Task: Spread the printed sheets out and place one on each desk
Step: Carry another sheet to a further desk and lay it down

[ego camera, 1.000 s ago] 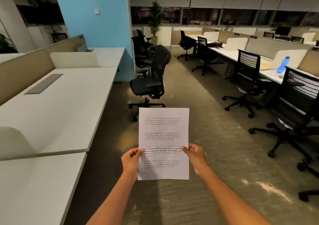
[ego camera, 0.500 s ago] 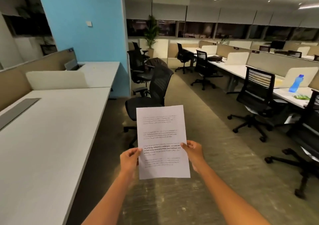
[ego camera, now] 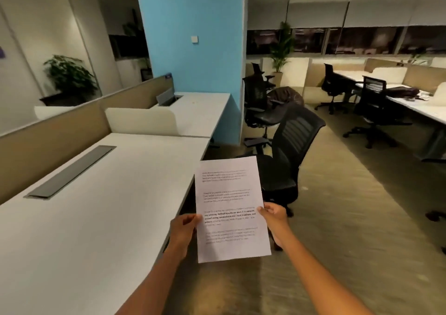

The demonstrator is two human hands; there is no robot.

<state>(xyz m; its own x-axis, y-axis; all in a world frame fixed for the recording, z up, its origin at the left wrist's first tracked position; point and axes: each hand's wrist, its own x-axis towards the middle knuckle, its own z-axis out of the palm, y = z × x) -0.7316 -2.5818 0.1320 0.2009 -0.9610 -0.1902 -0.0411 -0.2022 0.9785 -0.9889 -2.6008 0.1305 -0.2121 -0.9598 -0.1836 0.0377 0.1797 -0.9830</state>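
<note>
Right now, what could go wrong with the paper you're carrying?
Both hands, left hand and right hand, only pinch the printed sheets at their side edges, so one might slip and fall on the floor. The black chair stands close to the white desk, so you could bump it walking past.

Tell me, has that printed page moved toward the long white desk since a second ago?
Yes. The printed sheets now overlap the white desk edge on the left; earlier they hung over the aisle floor, apart from it.

Desk (ego camera: 101, 218) left, chair (ego camera: 287, 150) right (sheets (ego camera: 231, 208) between)
</note>
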